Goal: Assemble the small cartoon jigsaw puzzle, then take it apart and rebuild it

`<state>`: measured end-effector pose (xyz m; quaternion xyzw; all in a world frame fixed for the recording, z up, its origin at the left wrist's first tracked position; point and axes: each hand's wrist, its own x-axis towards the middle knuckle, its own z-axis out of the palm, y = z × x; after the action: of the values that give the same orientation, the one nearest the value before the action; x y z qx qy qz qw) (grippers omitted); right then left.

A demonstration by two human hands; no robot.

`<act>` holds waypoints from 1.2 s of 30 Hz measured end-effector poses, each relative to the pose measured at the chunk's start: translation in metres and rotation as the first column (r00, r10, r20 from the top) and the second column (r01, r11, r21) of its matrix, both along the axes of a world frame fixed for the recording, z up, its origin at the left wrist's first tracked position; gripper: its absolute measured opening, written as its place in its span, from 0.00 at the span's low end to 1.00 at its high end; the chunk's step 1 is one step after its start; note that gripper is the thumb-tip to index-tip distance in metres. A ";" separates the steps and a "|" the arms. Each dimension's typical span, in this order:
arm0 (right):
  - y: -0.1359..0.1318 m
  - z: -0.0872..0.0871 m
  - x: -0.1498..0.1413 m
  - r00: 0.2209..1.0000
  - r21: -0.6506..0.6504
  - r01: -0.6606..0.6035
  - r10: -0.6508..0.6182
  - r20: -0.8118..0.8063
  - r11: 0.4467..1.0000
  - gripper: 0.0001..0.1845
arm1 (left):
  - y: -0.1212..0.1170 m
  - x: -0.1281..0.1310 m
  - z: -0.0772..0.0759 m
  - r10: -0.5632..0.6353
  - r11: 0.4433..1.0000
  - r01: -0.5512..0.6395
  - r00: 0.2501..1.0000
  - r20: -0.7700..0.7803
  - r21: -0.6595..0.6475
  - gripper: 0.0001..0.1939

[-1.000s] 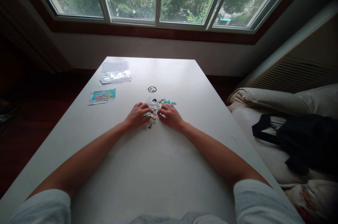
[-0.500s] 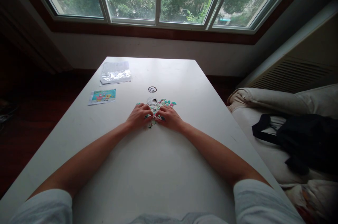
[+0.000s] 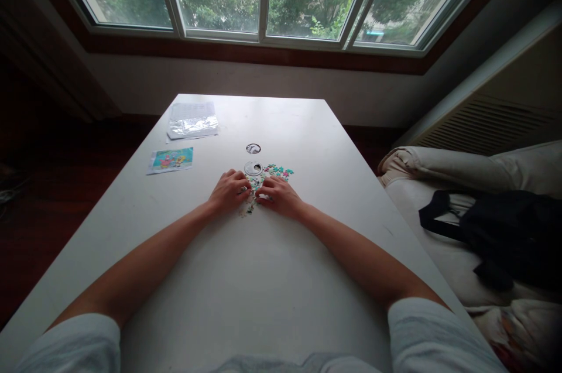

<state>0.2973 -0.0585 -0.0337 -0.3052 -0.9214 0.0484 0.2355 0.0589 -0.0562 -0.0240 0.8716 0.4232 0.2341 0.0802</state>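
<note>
Small jigsaw puzzle pieces (image 3: 279, 170), mostly green with some pink and pale ones, lie in a loose pile on the white table (image 3: 254, 279). At the pile's left side, my left hand (image 3: 230, 190) has its fingers curled in toward the thumb around puzzle pieces. Facing it from the right, my right hand (image 3: 278, 194) is likewise curled, with thumb and fingers closed on pieces. A few pieces (image 3: 250, 208) show in the narrow gap between the hands and just below it. My fingers partly hide the pieces they hold.
Beyond the pile lie a round, clear-looking disc (image 3: 253, 168) and a dark-rimmed round piece (image 3: 253, 149). A colourful cartoon picture card (image 3: 171, 160) and a shiny plastic bag with papers (image 3: 192, 121) are at left. Right of the table, a dark cloth bag (image 3: 504, 232) rests on a pale sofa (image 3: 408, 185).
My left hand has shifted slightly left and away, and the gap between the hands has widened a little. My right hand has moved only slightly. The pieces between them have shifted a little.
</note>
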 end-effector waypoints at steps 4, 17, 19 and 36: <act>0.000 0.003 0.002 1.000 0.016 0.005 -0.005 -0.006 1.000 0.10 | 0.000 -0.002 0.001 -0.018 1.000 0.018 1.000 0.001 -0.005 0.06; 0.004 0.003 0.009 0.996 -0.093 0.027 -0.035 -0.079 0.995 0.04 | 0.000 -0.008 0.010 -0.166 0.986 0.165 0.985 -0.051 -0.030 0.04; 0.004 0.002 0.009 0.997 -0.092 0.030 -0.037 -0.073 0.995 0.03 | 0.001 -0.010 0.012 -0.193 0.981 0.191 0.979 -0.062 -0.040 0.05; 0.005 0.002 0.011 0.998 -0.071 0.004 -0.008 -0.059 0.997 0.04 | 0.003 -0.016 0.014 -0.274 0.961 0.269 0.960 -0.065 -0.067 0.07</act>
<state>0.3085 -0.0532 -0.0314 -0.3146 -0.9109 0.0891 0.2518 0.0427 -0.0528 -0.0097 0.9268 0.3089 0.1762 0.1211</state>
